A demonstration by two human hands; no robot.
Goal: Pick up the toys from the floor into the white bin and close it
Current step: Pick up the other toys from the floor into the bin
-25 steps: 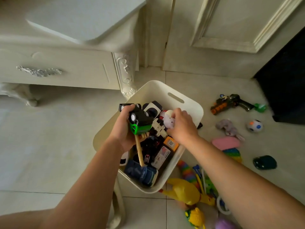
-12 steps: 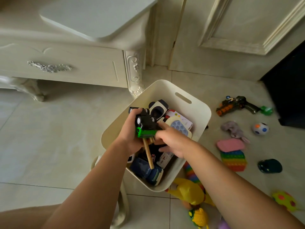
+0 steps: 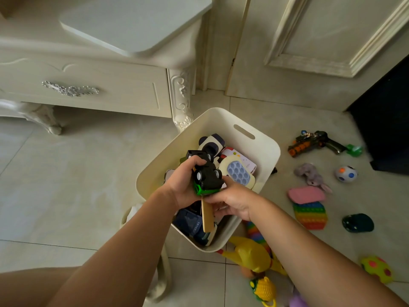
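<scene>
The white bin stands open on the tiled floor, holding several toys, among them a pale push-button game and a blue truck. My left hand grips a black-and-green toy car upside down above the bin, together with a wooden stick that hangs down from it. My right hand holds the car's green underside and the stick's top from the right. Toys on the floor to the right include a toy gun, a grey plush, a spotted ball, a pink pad and a rainbow pop pad.
A cream cabinet with a carved leg stands right behind the bin. A door closes the back. A yellow rubber chicken, a dark green toy and a yellow spotted toy lie near the front right. A dark object sits at the right edge.
My right hand has let go of a small pale toy inside the bin and come back to the car and stick held by my left hand. The view has shifted slightly.
</scene>
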